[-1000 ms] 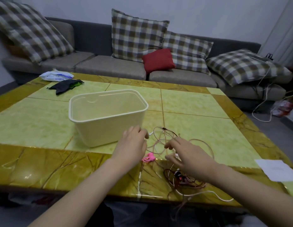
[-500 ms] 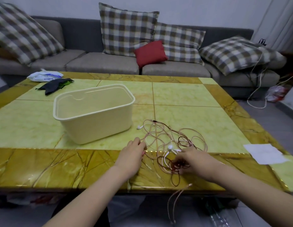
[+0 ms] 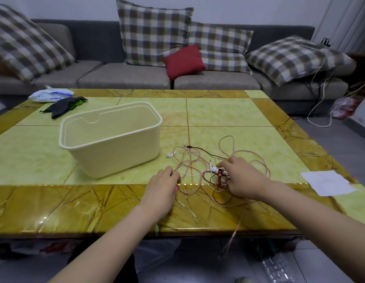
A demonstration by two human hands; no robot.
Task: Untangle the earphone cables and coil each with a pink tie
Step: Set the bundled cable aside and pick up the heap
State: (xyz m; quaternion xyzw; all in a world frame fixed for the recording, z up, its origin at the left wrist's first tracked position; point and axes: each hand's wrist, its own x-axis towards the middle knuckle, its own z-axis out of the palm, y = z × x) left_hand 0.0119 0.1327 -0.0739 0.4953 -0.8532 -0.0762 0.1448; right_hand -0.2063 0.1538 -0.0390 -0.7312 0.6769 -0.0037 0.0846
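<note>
A tangle of thin pinkish, brown and white earphone cables (image 3: 200,160) lies on the yellow-green table (image 3: 228,123), to the right of the cream tub. A white earbud (image 3: 170,154) sticks out at the tangle's left. My right hand (image 3: 241,178) rests on the knotted middle and its fingers pinch the cables there, by a small red piece (image 3: 220,177). My left hand (image 3: 163,187) lies on the table at the tangle's left edge, fingers curled over a pink tie (image 3: 176,188) whose tip peeks out. One cable end hangs over the table's front edge.
An empty cream plastic tub (image 3: 112,139) stands left of the cables. A white paper sheet (image 3: 328,182) lies at the right edge. A dark cloth (image 3: 63,106) and a white packet (image 3: 50,94) sit at the far left corner. A grey sofa with checked cushions stands behind.
My right hand has shifted up onto the knot and taken hold of the cables there. The cable pile has spread out on the table. My left hand has covered the pink tie.
</note>
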